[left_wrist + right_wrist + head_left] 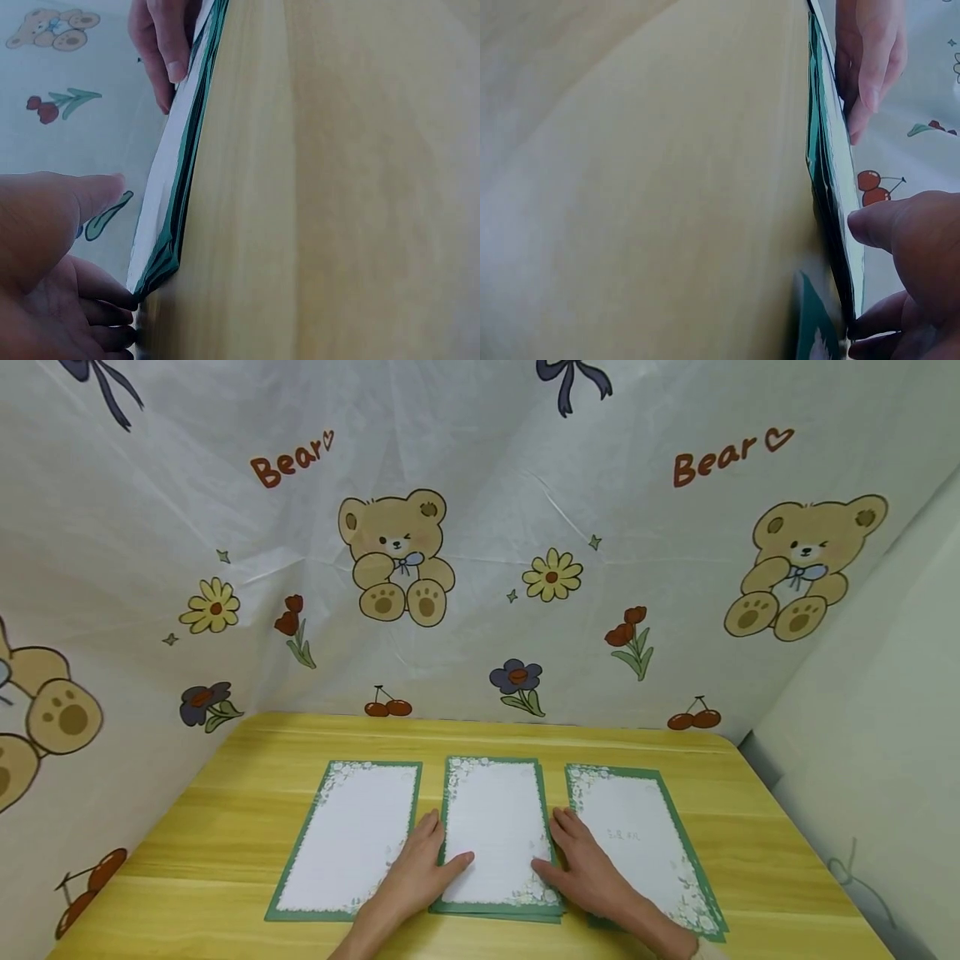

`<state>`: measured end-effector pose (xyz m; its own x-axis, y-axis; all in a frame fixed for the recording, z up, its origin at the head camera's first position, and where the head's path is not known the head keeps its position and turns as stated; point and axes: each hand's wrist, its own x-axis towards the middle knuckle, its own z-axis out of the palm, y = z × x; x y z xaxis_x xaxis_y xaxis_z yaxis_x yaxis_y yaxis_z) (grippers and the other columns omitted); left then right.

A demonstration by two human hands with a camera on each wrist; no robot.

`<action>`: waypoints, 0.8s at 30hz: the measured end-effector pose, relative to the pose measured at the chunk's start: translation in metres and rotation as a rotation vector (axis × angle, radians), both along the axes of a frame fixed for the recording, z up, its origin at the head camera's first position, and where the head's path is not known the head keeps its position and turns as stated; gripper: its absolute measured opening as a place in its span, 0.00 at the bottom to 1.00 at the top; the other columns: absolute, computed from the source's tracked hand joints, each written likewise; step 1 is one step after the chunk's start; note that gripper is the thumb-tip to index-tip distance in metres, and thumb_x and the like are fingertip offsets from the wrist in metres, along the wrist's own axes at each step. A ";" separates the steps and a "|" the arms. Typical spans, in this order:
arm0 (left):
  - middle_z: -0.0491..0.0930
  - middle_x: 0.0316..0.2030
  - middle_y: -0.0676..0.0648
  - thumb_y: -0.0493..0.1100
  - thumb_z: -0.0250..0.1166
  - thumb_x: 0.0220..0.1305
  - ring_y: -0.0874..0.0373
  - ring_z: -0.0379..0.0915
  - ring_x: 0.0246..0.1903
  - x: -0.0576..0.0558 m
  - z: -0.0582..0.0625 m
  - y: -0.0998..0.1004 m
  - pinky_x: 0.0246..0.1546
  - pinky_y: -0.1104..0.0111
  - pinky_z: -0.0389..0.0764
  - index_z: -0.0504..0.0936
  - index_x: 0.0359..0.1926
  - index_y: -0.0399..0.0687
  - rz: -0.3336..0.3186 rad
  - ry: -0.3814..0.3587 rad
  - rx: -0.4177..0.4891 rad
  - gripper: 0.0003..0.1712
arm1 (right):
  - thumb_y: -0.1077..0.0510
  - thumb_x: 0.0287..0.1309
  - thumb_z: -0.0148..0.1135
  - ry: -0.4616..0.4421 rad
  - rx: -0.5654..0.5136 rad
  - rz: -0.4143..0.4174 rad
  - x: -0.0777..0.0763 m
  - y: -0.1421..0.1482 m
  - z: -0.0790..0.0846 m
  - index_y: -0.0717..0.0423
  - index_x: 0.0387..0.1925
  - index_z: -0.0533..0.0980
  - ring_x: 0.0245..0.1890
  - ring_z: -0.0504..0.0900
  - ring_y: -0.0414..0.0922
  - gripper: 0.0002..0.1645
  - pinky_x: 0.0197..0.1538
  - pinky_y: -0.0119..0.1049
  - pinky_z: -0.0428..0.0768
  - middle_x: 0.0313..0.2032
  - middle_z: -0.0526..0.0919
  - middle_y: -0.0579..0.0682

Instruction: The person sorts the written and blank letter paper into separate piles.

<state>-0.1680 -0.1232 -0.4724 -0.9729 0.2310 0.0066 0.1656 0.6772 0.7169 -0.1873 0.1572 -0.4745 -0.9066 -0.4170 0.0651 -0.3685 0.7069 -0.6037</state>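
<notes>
Three lots of green-bordered, flower-printed paper lie side by side in the head view. The middle stack of paper (495,827) has several sheets, their green edges slightly uneven along the near side. My left hand (416,872) lies along its left edge, fingers extended and thumb over the top sheet. Along the right edge, my right hand (592,870) mirrors it, with its thumb at the paper's border. In the left wrist view, the stack's layered green edges (174,232) show between both hands. My right forearm covers part of the right-hand paper (630,827), which bears faint handwriting.
The left-hand paper (352,827) lies flat beside my left hand, partly under my forearm. All the paper rests on a yellow wood-grain table (780,860). Behind it hangs a white cloth (480,677) printed with bears and flowers.
</notes>
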 end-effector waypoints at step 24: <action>0.78 0.56 0.34 0.42 0.56 0.76 0.39 0.75 0.55 -0.007 -0.001 0.000 0.53 0.49 0.77 0.74 0.62 0.26 0.150 0.124 0.366 0.23 | 0.62 0.65 0.64 -0.028 -0.378 -0.135 -0.001 -0.011 0.001 0.64 0.66 0.70 0.52 0.80 0.53 0.30 0.51 0.39 0.80 0.54 0.80 0.56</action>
<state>-0.1752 -0.1234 -0.4732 -0.9823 0.0469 0.1814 0.1847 0.4045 0.8957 -0.1886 0.1462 -0.4736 -0.9553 -0.2450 0.1656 -0.2671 0.4743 -0.8389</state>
